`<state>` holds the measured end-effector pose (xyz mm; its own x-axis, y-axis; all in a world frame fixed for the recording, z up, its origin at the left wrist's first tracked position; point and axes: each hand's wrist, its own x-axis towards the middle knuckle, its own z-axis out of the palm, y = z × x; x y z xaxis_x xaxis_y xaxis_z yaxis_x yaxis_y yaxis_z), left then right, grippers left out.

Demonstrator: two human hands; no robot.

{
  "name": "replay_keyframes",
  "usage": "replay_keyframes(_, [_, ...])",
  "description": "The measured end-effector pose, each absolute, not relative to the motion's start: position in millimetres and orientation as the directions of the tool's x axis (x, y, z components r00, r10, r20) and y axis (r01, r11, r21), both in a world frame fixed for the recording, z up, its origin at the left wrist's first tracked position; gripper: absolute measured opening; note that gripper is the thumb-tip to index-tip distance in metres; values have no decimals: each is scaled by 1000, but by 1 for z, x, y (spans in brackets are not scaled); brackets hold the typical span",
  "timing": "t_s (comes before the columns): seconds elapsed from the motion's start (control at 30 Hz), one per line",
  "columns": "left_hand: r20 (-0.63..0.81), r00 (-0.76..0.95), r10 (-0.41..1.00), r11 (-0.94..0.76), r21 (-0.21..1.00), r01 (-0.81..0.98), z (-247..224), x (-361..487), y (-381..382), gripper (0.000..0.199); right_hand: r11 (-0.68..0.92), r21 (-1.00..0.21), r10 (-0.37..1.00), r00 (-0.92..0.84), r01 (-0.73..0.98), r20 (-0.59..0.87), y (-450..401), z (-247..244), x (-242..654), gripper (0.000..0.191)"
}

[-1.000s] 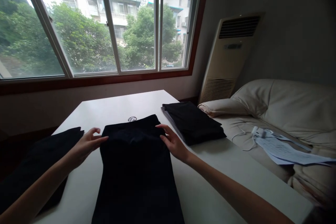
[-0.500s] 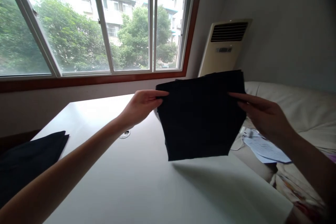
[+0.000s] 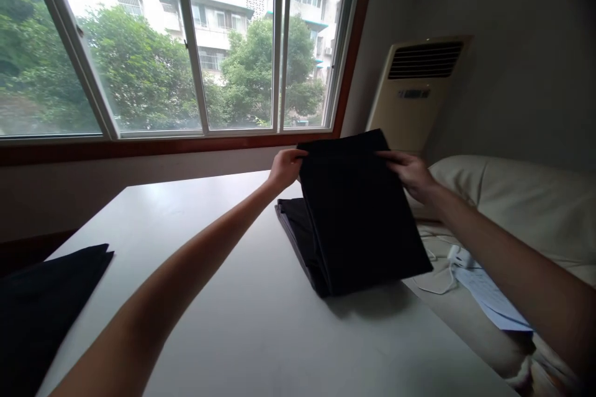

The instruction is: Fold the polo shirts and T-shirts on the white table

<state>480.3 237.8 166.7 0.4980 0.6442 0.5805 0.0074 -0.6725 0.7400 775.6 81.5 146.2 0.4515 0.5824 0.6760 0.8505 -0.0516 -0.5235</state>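
Observation:
A folded black garment (image 3: 363, 217), of a kind I cannot make out, hangs tilted from both my hands. My left hand (image 3: 285, 169) pinches its upper left corner between thumb and fingers. At the upper right edge, my right hand (image 3: 410, 173) grips it the same way. Behind and below it, a pile of folded dark clothes (image 3: 294, 218) lies on the white table (image 3: 223, 322), partly hidden by the held garment. The garment's lower edge is close to the pile's near side; whether they touch, I cannot tell.
More dark folded cloth (image 3: 51, 304) lies at the table's left. To the right stands a pale leather sofa (image 3: 526, 198) with papers (image 3: 493, 298), a white power strip (image 3: 460, 255) and a cable. A floor-standing air conditioner (image 3: 414, 99) and a window (image 3: 233, 74) are behind.
Both hands have carried the black garment farther away, over the pile, and its lower edge now leans nearer to me. The pile has come into sight at its left. The view has shifted slightly.

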Motion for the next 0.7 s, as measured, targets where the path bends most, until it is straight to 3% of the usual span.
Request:
replay_keyframes(0.1, [576,415,704,-709,596,376,111,506,233,33,-263,-462,681,502,847,532,132,93,762,42])
replay_keyframes(0.2, [436,676,593,-800,408,439,38,523,197,45,-295,-414,750,477,861,458,158,29,728,37])
replay_keyframes(0.27, [295,751,591,-791,394,468,-7,529,173,58,-333,-318,835,435,888,337,164,-10,707,38])
replay_keyframes(0.4, [329,723,608,-787,374,491,-54,527,152,60,-405,-176,887,432,897,161,164,-51,691,49])
replay_keyframes(0.57, [325,725,607,-777,433,456,-54,504,153,62,-435,-63,889,440,898,123,168,-50,691,53])
replay_keyframes(0.7, [308,726,615,-752,507,421,-56,466,144,62,-440,67,889,423,896,175,170,-54,686,53])
